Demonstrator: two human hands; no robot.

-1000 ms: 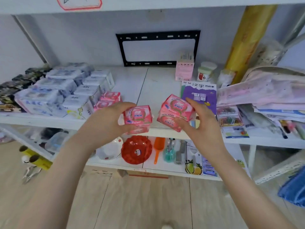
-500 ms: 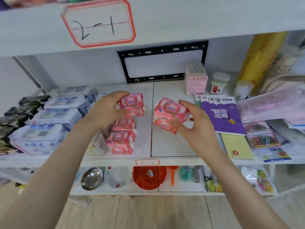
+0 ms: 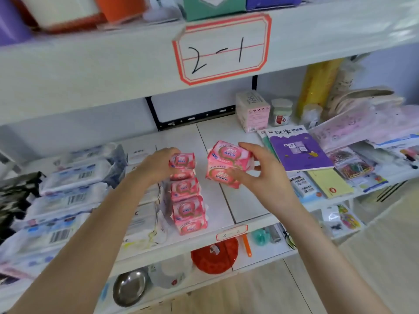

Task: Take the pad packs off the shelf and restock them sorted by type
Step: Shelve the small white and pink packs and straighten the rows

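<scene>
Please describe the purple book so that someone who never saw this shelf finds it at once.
Look at the white shelf under the red-framed label "2-1". Right of the right hand lies the purple book, flat. Only its cover is purple, with a white title strip on top.

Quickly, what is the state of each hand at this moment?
Left hand: grips a pink pad pack.
Right hand: grips two stacked pink packs.
</scene>
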